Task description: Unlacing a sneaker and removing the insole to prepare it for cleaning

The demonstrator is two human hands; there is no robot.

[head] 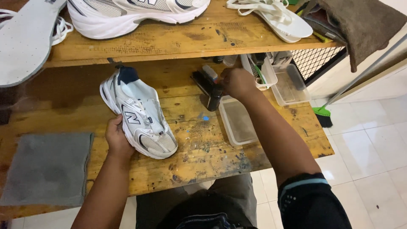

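My left hand (pixel 117 138) grips the side of a white and grey sneaker (pixel 137 114) with a dark heel collar, which lies tilted on the wooden workbench (pixel 199 148). My right hand (pixel 237 81) reaches to the back of the bench under the upper shelf and closes around a small dark bottle (pixel 214 98). A dark brush-like tool (pixel 202 80) lies right behind the bottle.
A grey cloth (pixel 46 167) lies at the bench's left. Clear plastic trays (pixel 237 121) (pixel 290 85) sit to the right. The upper shelf (pixel 178 42) holds another white sneaker (pixel 131 12), a grey insole (pixel 25 40), white insoles with laces (pixel 280 17) and a brown cloth (pixel 360 25). A green broom (pixel 324 114) stands on the tiled floor.
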